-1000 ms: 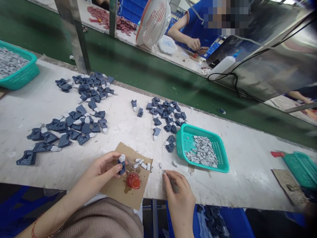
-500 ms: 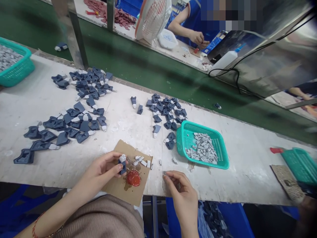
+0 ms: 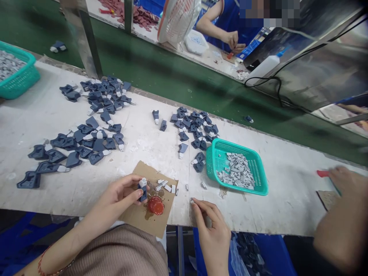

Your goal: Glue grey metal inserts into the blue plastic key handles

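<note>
My left hand point(image 3: 126, 195) grips a dark blue part point(image 3: 142, 192) with a light grey tip pointing up, over a piece of brown cardboard point(image 3: 161, 227). On that cardboard are a red round cap point(image 3: 155, 206), wet brown stains and several small grey pieces point(image 3: 163, 185). My right hand point(image 3: 211, 226), right of the cardboard, pinches a small light piece point(image 3: 192, 201) between thumb and forefinger above the table's front edge. A green basket point(image 3: 210, 159) of small grey pieces stands beyond my right hand.
Piles of dark blue parts point(image 3: 107, 94) cover the left and middle point(image 3: 195, 122) of the white table point(image 3: 143, 142). Another green basket point(image 3: 24, 82) is at far left. At right, a person's arm point(image 3: 342, 218) reaches over the table. Blue bins sit below.
Another person's arm has come in at the right, over the other green basket. My right hand has tilted slightly, and the small piece at its fingertips shows more clearly. My left hand has hardly moved.
</note>
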The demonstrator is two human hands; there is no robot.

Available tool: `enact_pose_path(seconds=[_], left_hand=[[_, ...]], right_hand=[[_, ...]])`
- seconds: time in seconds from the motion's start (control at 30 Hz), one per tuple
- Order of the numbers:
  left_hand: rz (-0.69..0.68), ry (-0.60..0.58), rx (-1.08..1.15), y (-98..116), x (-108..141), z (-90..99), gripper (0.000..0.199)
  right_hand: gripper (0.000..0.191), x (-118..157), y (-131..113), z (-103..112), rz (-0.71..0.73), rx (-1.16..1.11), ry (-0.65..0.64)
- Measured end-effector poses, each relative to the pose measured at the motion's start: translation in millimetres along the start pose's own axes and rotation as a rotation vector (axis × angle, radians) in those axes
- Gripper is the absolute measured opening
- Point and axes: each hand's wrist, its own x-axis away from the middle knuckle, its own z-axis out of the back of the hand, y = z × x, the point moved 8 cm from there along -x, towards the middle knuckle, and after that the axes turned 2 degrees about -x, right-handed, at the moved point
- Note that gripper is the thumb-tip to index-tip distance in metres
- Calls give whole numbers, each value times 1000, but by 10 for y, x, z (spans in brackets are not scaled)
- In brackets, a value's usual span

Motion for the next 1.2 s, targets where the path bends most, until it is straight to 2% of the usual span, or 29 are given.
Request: enact_pose_path(seconds=[0.13, 0.27, 0.47, 0.77, 0.87, 0.93, 1.07, 1.2], left_hand=[[-12, -1, 15, -16, 6, 5, 26], [-11, 22, 31, -26, 7, 19, 31], [27, 37, 35, -81, 4, 31, 40], [24, -12, 6, -73, 21, 19, 36], [7, -21, 49, -89, 20, 24, 32], [-7, -18, 64, -94, 19, 34, 29], [-32, -14, 48, -74, 30, 40, 24], [-44, -30, 53, -53, 58, 24, 20]], right_hand=[[24, -30, 43, 12, -20, 22, 8], [26, -67, 65, 50, -13, 50, 8], [23, -64, -9, 62, 79, 102, -35], [15, -73, -100, 41, 192, 172, -33], [10, -89, -274, 51, 214, 157, -46], [5, -84, -480, 11, 243, 96, -100], [6, -32, -930, -200, 309, -52, -316], [8, -19, -1104, -412, 306, -38, -476]])
